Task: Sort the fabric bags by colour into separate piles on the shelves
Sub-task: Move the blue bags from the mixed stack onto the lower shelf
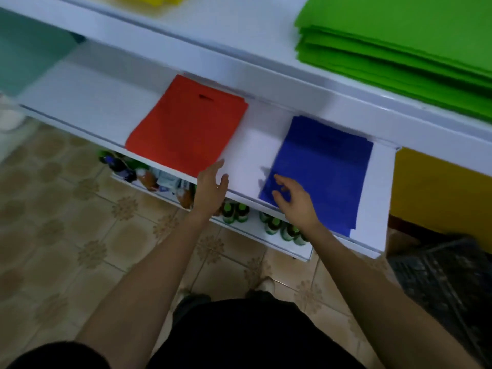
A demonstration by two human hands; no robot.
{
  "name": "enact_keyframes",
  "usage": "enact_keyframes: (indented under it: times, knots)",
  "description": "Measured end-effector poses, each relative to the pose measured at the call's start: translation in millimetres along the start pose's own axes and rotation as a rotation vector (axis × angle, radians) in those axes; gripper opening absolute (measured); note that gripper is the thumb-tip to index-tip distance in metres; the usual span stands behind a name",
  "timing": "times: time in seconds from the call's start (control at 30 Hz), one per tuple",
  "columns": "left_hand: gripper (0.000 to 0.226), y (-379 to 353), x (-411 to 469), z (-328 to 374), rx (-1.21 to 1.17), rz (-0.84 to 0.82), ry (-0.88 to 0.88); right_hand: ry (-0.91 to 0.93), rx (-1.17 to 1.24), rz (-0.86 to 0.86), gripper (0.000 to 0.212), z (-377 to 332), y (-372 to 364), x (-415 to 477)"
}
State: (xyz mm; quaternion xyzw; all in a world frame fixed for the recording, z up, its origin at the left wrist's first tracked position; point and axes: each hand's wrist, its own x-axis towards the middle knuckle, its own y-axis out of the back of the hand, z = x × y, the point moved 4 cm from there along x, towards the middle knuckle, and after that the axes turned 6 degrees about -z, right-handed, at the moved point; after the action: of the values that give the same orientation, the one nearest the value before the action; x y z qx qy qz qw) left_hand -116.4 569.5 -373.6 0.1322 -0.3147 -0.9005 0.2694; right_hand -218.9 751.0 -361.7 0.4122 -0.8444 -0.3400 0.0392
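Left hand [211, 187] is hovering open beside red bags [186, 126]; right hand [295, 199] is spreading loose fingers [278, 178] over blue bags [324, 166]. Bottles [237, 212] are standing beneath both hands, under the white shelf [247, 145]; tiled floor [80, 222] is lying below.

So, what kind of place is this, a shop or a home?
Most likely a small shop or its stockroom. White shelves carry flat piles sorted by colour: green bags, red bags, blue bags. Bottles stand in rows on the lowest shelf, like goods for sale.
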Motion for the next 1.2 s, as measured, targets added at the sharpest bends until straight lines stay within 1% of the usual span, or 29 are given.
enact_keyframes:
  times: [0.1, 0.23, 0.37, 0.47, 0.53, 0.73, 0.8, 0.93, 1.1, 1.2]
  knots:
    - [0.038, 48.5, -25.1, -31.3, -0.023, 0.05, 0.068, 0.06, 0.082, -0.074, 0.039, -48.7, -44.2, -2.0]
    - [0.039, 109.8, -67.2, -73.0, -0.04, 0.105, 0.131, 0.107, 0.105, -0.172, 0.037, -105.7, -112.0, -6.7]
    - [0.038, 171.4, -109.8, -116.9, -0.088, 0.196, 0.19, 0.163, 0.051, -0.301, 0.039, -163.1, -181.3, -10.4]
    - [0.037, 216.2, -144.8, -146.9, -0.121, 0.274, 0.237, 0.273, -0.023, -0.361, 0.037, -204.5, -237.3, -10.2]
    - [0.037, 242.0, -171.5, -167.2, -0.147, 0.336, 0.265, 0.315, -0.059, -0.398, 0.036, -228.3, -273.5, -11.8]
    - [0.037, 286.3, -234.6, -226.3, -0.261, 0.487, 0.396, 0.359, -0.046, -0.566, 0.037, -285.1, -355.1, -21.2]
    - [0.037, 293.5, -243.0, -242.5, -0.296, 0.522, 0.436, 0.359, -0.039, -0.603, 0.037, -297.0, -374.9, -18.0]
    - [0.036, 318.6, -241.4, -268.2, -0.343, 0.533, 0.477, 0.359, -0.035, -0.649, 0.035, -322.1, -408.2, 1.5]
    - [0.035, 373.7, -211.5, -309.9, -0.325, 0.527, 0.495, 0.358, -0.008, -0.638, 0.033, -367.8, -453.8, 54.0]
    - [0.035, 414.5, -186.4, -339.6, -0.305, 0.532, 0.517, 0.33, 0.011, -0.693, 0.034, -403.6, -484.6, 89.5]
